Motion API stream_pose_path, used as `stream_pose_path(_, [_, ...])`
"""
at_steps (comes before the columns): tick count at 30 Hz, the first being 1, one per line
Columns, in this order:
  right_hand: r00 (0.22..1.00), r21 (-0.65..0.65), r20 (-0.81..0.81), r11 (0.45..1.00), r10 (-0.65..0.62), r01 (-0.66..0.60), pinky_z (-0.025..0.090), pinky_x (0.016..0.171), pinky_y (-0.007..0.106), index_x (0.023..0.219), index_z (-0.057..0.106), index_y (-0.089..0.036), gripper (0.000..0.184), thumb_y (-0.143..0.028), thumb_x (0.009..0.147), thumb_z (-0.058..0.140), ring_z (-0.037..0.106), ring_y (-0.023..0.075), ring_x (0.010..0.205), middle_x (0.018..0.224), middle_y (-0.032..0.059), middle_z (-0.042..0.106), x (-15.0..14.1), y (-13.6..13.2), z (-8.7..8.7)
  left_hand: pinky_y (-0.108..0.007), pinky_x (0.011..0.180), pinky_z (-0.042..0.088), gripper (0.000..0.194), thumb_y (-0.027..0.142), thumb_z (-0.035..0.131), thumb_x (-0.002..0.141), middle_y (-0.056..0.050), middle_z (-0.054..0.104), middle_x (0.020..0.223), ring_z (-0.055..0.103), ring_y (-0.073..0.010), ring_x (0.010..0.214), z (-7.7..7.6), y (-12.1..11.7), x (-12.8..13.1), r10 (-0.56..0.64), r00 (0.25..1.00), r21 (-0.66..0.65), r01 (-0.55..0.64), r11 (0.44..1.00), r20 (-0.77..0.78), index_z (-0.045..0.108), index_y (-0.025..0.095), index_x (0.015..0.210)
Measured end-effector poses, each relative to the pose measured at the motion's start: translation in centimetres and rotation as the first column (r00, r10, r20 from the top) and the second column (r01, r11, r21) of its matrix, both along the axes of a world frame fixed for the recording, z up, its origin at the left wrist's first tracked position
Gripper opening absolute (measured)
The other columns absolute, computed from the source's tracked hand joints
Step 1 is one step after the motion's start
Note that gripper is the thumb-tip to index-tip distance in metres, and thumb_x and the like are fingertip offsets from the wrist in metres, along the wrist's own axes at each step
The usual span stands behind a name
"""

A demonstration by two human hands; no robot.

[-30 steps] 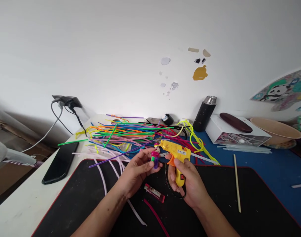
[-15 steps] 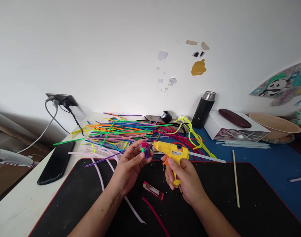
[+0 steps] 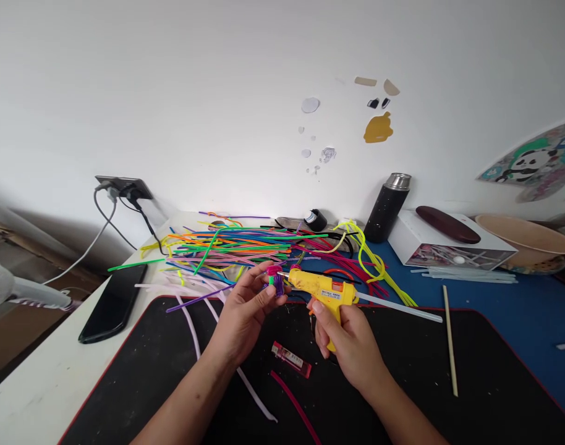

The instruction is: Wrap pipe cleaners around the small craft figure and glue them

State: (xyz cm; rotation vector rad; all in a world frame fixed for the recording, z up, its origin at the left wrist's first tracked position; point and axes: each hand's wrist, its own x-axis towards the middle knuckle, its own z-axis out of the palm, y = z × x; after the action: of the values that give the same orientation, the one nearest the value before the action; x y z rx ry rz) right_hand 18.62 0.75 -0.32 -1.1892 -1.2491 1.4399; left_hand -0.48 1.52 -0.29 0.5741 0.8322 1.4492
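Note:
My left hand (image 3: 243, 315) pinches a small craft piece (image 3: 276, 281) wound from pink, green and purple pipe cleaners. My right hand (image 3: 345, 337) grips a yellow glue gun (image 3: 322, 289) by its handle, a finger on the orange trigger. The gun's nozzle points left and touches the craft piece. A clear glue stick (image 3: 398, 306) juts from the back of the gun. Both hands hover over a black mat (image 3: 449, 395).
A heap of coloured pipe cleaners (image 3: 236, 250) lies behind the hands. A red lighter (image 3: 290, 359) and a dark red pipe cleaner (image 3: 294, 405) rest on the mat. A phone (image 3: 114, 303) lies left, a wooden stick (image 3: 450, 340) right, a black flask (image 3: 387, 207) and a white box (image 3: 449, 247) behind.
The craft piece moved up and left, and the gun's nozzle closed in until it touches the piece. My right hand shifted higher on the gun's handle.

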Motion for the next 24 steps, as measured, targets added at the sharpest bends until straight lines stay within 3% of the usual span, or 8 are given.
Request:
stream_pose_path(12, [0.990,0.068,0.138,0.997,-0.031,0.022,0.033,0.041,0.025,0.071,0.053,-0.023,0.064,-0.084,0.088,0.061,0.044,0.0113,0.038,0.045,-0.0048,0.047,0.02,-0.19,-0.15,-0.029,0.079,0.064,0.052,0.026,0.100,0.070,-0.004,0.075,0.110,0.075,-0.0195,0.090,-0.08,0.02,0.05,0.058,0.997,0.048,-0.056,0.997,-0.056,0.081,0.026,0.118])
stream_pose_path(24, [0.978,0.132,0.204,0.991,-0.040,0.013,0.036,0.042,0.026,0.064,0.050,-0.024,0.060,-0.075,0.095,0.057,0.046,0.0125,0.038,0.043,-0.0037,0.047,0.18,-0.29,-0.16,-0.030,0.080,0.063,0.051,0.026,0.099,0.072,-0.005,0.075,0.111,0.076,-0.0202,0.090,-0.41,0.09,-0.04,0.045,0.997,0.051,-0.042,0.998,-0.061,0.081,0.025,0.119])
